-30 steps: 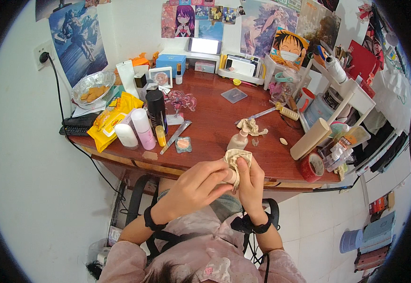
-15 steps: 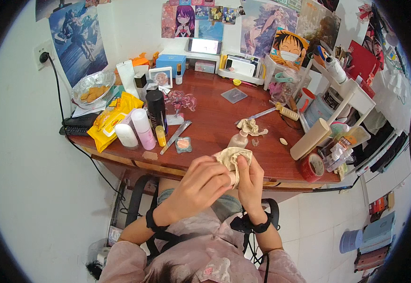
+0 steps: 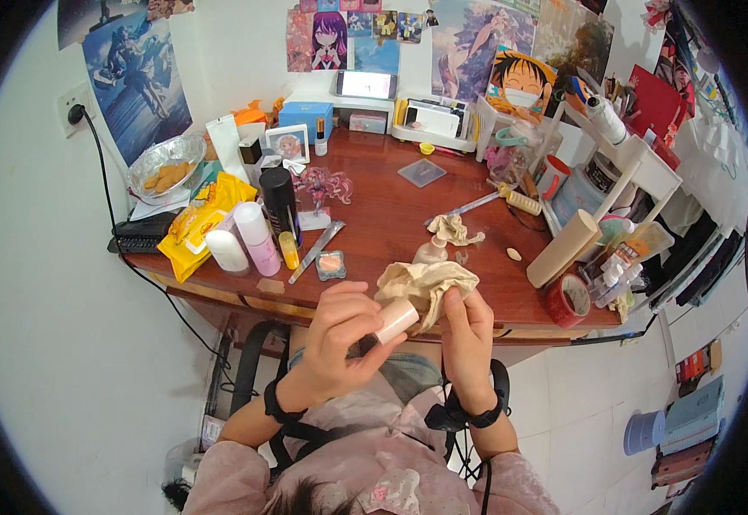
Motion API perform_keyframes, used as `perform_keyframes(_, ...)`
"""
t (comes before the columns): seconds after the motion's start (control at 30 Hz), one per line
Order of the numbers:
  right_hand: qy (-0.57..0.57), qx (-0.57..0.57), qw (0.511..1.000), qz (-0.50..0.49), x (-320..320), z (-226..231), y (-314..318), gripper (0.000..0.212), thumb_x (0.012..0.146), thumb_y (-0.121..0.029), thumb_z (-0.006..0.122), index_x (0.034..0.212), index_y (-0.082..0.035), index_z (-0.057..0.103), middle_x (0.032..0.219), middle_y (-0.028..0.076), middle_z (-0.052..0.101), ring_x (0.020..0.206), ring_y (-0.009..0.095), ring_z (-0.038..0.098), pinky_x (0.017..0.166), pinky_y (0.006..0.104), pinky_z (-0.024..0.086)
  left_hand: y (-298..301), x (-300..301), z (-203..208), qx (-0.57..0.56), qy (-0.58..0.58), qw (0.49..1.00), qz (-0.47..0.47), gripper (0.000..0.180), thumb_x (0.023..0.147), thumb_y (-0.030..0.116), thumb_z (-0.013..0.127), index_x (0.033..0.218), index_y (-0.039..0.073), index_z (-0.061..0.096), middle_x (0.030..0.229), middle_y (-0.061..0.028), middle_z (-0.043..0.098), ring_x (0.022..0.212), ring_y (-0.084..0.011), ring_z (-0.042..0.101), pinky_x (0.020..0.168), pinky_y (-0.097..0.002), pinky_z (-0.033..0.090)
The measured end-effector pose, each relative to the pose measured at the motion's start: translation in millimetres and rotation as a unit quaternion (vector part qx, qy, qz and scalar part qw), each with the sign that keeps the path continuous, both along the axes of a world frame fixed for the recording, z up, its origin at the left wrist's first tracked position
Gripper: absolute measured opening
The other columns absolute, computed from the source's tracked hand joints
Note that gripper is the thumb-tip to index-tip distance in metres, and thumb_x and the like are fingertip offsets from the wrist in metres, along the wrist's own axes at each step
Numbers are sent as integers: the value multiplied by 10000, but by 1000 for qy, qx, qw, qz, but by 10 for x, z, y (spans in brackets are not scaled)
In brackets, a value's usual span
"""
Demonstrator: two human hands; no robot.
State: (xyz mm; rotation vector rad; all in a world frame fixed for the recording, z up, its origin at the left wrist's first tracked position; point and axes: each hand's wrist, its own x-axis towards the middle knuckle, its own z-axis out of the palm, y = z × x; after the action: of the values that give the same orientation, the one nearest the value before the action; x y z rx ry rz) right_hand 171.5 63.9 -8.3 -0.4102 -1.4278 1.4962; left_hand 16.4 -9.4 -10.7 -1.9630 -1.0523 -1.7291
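Note:
My left hand (image 3: 346,335) is closed around a short pale pink cylinder (image 3: 396,320), perhaps a bottle cap, tilted up to the right. My right hand (image 3: 467,342) pinches a crumpled cream cloth (image 3: 430,285) by its right side. The cloth hangs open just above the desk's front edge, close beside the cylinder. Behind it stands a small pinkish bottle (image 3: 431,250), its lower part hidden by the cloth. A second crumpled cream cloth (image 3: 453,229) lies past the bottle.
To the left are a yellow wipes pack (image 3: 205,225), a pink-and-white bottle (image 3: 258,237), a black can (image 3: 279,204) and a small compact (image 3: 331,264). On the right are a beige cylinder (image 3: 565,249), a red tape roll (image 3: 568,300) and a white rack (image 3: 653,184). A phone (image 3: 366,84) leans at the back.
My hands have moved apart. The cylinder, largely covered by the cloth before, now shows in my left hand, while the cloth has spread out in my right hand.

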Motion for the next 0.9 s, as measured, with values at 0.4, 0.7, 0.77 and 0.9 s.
perform_keyframes(0.4, -87, 250, 963, 55, 74, 137, 26, 247, 792, -12, 656, 1035, 22, 632, 1231, 158, 550, 1089, 248, 572, 908, 341, 454, -44, -77, 19, -236, -330, 866, -292, 305, 791, -67, 693, 1029, -29, 506, 1069, -115, 536, 987, -163, 574, 855, -294, 489)
perform_keyframes(0.7, -209, 369, 904, -53, 120, 190, -37, 238, 753, 13, 677, 987, 1, 634, 954, 125, 606, 820, 260, 616, 707, 328, 497, -38, -83, 53, -333, -355, 817, -310, 229, 857, -50, 623, 1054, -35, 508, 1069, -83, 562, 999, -131, 576, 866, -278, 486)
perform_keyframes(0.77, -203, 400, 891, -77, 106, 202, -43, 247, 748, 18, 669, 991, -1, 630, 939, 128, 602, 800, 275, 610, 694, 336, 495, -13, -94, 65, -343, -362, 810, -309, 224, 864, -37, 622, 1060, -30, 515, 1069, -82, 578, 1000, -123, 575, 866, -274, 481)
perform_keyframes(0.9, -194, 441, 869, -113, 90, 165, 4, 286, 725, 20, 666, 1006, -3, 620, 930, 134, 595, 775, 302, 601, 666, 353, 491, 50, -171, -3, -369, -376, 783, -331, 192, 883, -6, 612, 1059, -19, 537, 1058, -83, 611, 1002, -116, 575, 870, -264, 466)
